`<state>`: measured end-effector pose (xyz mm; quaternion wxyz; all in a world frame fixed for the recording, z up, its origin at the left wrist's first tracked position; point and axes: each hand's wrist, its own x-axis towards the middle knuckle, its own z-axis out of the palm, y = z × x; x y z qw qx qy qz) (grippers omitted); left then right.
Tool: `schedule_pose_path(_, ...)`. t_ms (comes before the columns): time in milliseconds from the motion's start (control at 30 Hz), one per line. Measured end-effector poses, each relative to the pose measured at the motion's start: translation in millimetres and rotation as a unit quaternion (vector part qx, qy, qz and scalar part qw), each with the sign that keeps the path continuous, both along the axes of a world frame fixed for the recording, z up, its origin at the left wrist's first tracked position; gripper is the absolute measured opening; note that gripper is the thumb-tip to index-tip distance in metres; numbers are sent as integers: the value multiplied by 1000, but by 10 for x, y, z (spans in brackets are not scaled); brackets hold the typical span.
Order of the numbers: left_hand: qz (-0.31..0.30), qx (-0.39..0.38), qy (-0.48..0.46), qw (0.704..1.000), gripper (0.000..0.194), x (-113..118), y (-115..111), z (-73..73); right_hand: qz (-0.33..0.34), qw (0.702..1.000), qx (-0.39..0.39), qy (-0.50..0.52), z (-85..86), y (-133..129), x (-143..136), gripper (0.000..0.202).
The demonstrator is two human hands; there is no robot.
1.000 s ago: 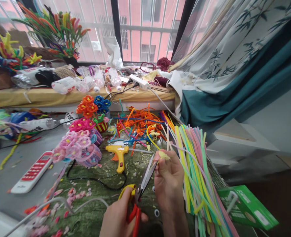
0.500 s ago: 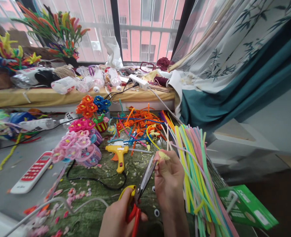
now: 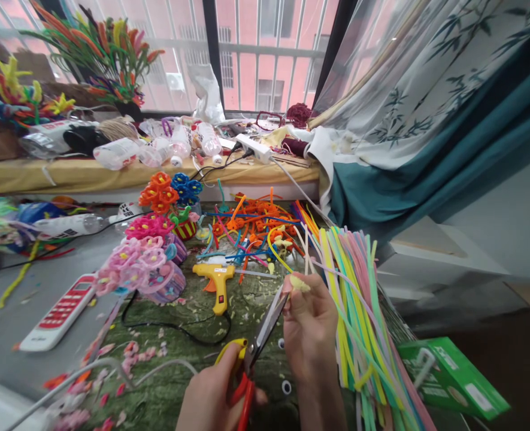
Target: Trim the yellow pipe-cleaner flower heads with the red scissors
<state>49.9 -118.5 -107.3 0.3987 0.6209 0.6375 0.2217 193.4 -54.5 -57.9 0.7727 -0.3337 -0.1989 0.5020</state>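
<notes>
My left hand (image 3: 215, 389) is closed around the handles of a pair of scissors (image 3: 261, 341) with one yellow and one red grip. The blades point up and away, slightly parted, their tips at the fingertips of my right hand (image 3: 312, 329). Between its thumb and fingers, the right hand pinches a small pale yellow fuzzy piece (image 3: 299, 283), which looks like pipe cleaner. My fingers hide part of that piece. Two googly eyes (image 3: 286, 387) lie by my right wrist. A yellow glue gun (image 3: 217, 284) rests on the green mat beyond the scissors.
Long pastel pipe cleaners (image 3: 359, 299) lie bundled right of my right hand, near a green box (image 3: 456, 374). Orange pipe-cleaner pieces (image 3: 265, 218) are heaped behind. Pink pipe-cleaner flowers (image 3: 132, 263) and a white-and-red remote control (image 3: 60, 312) sit left. A grey cable (image 3: 157, 366) crosses the mat.
Both hands keep their grips. The right hand and the scissors' tips have shifted very slightly to the right, and the blades look a little closer together.
</notes>
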Motion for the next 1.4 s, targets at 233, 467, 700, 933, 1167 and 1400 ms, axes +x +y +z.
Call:
schedule_pose_path(233, 0, 7, -4, 1000, 15, -8, 0, 17, -1, 1000, 6, -3, 0, -2, 10, 20)
schedule_pose_path(467, 7, 7, -5, 1000, 14, -4, 14, -22, 8, 1000, -2, 9, 25, -7, 16, 20)
schedule_pose_path(700, -19, -13, -40, 999, 23, -42, 12, 94, -15, 1000, -21, -13, 47, -2, 26, 27)
schedule_pose_path(933, -28, -7, -42, 999, 10, -60, 21, 177, -6, 999, -22, -30, 18, 7, 47, 28)
schedule_pose_path(1167, -11, -20, -58, 998, 9, -35, 45, 240, -10, 1000, -21, -13, 15, 18, 31, 26)
schedule_pose_path(1400, -10, 5, -63, 998, 11, -35, 30, 215, -14, 1000, -23, -8, 11, 15, 12, 28)
